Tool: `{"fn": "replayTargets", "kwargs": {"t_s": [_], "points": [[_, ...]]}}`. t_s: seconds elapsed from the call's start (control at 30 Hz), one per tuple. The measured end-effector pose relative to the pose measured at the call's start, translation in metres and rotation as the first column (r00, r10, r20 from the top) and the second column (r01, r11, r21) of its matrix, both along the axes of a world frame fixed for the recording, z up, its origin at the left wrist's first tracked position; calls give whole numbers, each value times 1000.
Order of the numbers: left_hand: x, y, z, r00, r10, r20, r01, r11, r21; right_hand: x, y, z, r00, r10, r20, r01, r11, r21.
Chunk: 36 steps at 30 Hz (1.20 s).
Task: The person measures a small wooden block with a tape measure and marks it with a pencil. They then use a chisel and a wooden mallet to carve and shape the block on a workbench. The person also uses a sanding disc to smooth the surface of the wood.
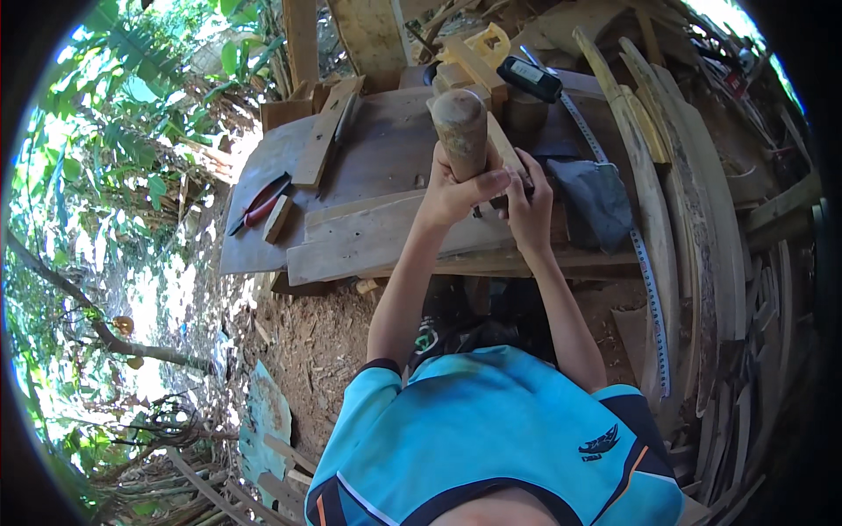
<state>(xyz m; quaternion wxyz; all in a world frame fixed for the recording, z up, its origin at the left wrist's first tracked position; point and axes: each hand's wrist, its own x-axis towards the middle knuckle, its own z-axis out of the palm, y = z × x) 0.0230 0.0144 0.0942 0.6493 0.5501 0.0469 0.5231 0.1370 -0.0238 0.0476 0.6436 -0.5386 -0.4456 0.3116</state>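
Note:
Above the workbench, my left hand (460, 191) is closed round a thick, rounded wooden piece (461, 131), whose blunt end points up. It looks like a mallet or handle, but its lower part is hidden by my fingers. Close beside it, my right hand (531, 206) has its fingers closed on a narrow wooden strip (502, 145) that slants up and away. A small dark tip shows beneath my hands; I cannot tell what it belongs to. Below them lies a flat wooden board (368, 244) along the bench's near edge.
On the bench (386, 131) lie red-handled pliers (261, 206), a small wood block (278, 219) and a plank (326, 136). A black device (530, 79) rests at the back. A tape measure blade (653, 302) runs down the right, past a grey cloth (592, 200) and stacked long boards (702, 219).

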Motion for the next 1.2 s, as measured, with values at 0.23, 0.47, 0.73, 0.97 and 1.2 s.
{"fn": "replayTargets", "kwargs": {"t_s": [0.23,0.47,0.73,0.97,1.2], "points": [[-10,2,-2,995,-99,0,99,995,27,-1,-3,-2,1000,15,7,-15,1000,-9],[-15,17,9,966,-234,110,246,964,-104,0,-2,-3,1000,26,-3,-26,999,-30],[-5,2,7,987,-159,33,161,984,-72,0,-2,-5,999,26,32,-26,1000,2],[2,2,12,984,-167,-68,164,985,-50,3,-5,2,988,92,-124,-94,995,-13],[7,3,5,995,-61,-78,60,998,-15,38,-6,80,991,-47,124,21,980,198]]}}
